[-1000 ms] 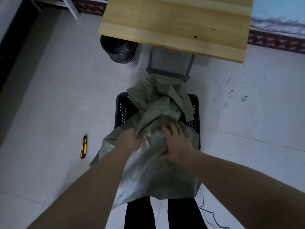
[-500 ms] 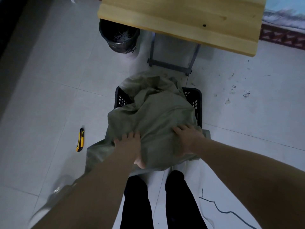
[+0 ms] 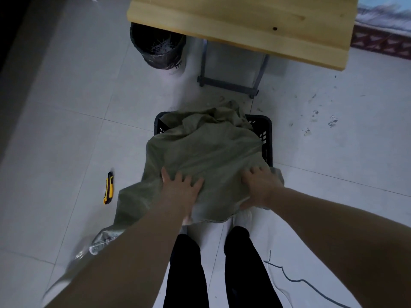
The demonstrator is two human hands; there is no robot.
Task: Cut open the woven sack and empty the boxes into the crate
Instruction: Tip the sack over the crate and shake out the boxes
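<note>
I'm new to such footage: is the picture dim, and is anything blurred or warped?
Head view: dim, bluish light, dark at the left edge; the woven sack smears with motion at its loose end, lower left; the wooden table is the brightest thing; the wide lens stretches the forearms.

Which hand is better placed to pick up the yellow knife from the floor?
Left. The knife lies on the floor nearer the left hand; the right hand is across the sack.
</note>
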